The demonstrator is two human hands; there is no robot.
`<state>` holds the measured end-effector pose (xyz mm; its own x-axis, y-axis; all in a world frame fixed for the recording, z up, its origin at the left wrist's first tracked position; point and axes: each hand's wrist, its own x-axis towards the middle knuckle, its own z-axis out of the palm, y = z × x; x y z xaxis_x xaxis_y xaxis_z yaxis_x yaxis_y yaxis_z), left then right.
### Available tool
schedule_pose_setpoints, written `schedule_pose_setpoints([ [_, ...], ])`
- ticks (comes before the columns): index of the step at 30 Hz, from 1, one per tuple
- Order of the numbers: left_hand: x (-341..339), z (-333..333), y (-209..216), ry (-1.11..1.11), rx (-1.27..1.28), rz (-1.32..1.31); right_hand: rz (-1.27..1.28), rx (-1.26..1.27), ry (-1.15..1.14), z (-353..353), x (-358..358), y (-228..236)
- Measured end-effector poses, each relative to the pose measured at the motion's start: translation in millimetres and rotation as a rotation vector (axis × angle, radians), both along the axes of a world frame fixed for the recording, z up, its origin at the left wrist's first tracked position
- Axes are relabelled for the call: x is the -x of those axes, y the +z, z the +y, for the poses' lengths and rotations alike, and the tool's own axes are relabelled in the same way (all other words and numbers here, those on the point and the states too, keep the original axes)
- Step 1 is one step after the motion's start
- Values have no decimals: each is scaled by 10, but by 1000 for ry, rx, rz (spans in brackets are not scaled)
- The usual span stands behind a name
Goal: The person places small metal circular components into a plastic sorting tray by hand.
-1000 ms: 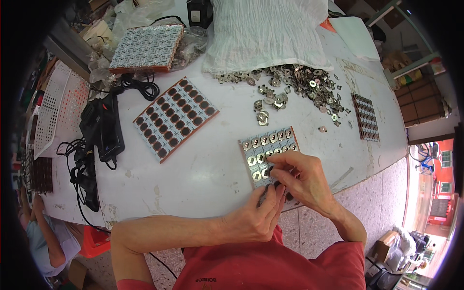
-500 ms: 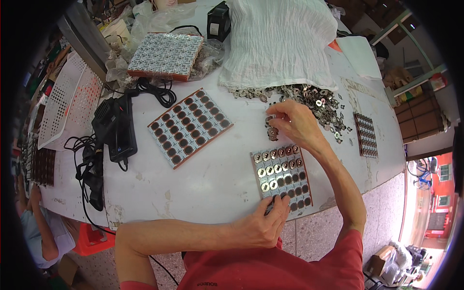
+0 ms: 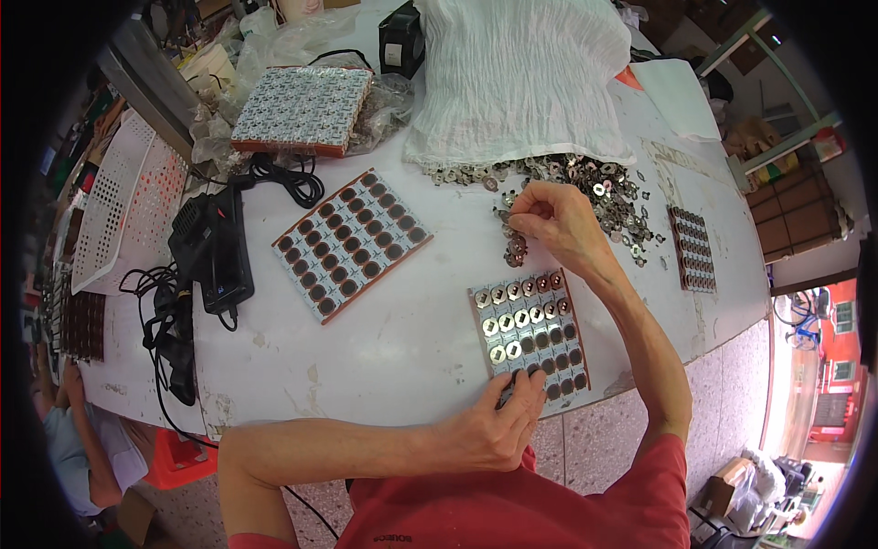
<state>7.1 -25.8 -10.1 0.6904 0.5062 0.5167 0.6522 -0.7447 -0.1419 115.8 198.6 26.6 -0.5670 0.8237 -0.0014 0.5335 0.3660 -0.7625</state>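
Observation:
A circuit board panel (image 3: 572, 340) with rows of dark round pads lies in front of me. Shiny metal pieces (image 3: 522, 317) sit on its upper two rows and on the left of the third. My left hand (image 3: 514, 412) has its fingertips on the panel's near left corner, holding it. Just beyond the panel, my right hand (image 3: 558, 220) is closed in a pinch over a short line of small metal pieces (image 3: 516, 249). One piece seems to be at its fingertips, partly hidden by them.
A heap of metal pieces (image 3: 622, 201) spills from under a white woven sack (image 3: 517, 82). Another panel (image 3: 352, 240) lies to the left, a narrower one (image 3: 692, 249) at right. A stacked block of panels (image 3: 302, 105), a black power adapter (image 3: 212, 247) with cables and a white basket (image 3: 128, 206) stand left.
My right hand has shifted slightly left, and its fingers have come together in a pinch among the small pieces. The left hand stays on the panel. The view has shifted slightly.

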Motion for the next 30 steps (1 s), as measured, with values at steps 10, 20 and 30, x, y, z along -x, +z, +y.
schedule_pose_setpoints([
  [10, -3, -10, -6, 2, 13, 7, 139, 267, 13, 18, -66, 45],
  [20, -16, -19, -6, 1, 17, 19, 177, 410, 71, -104, -136, 210],
  [30, -10, -2, 24, 1, 24, 32, 68, 440, 157, -819, -523, 289],
])
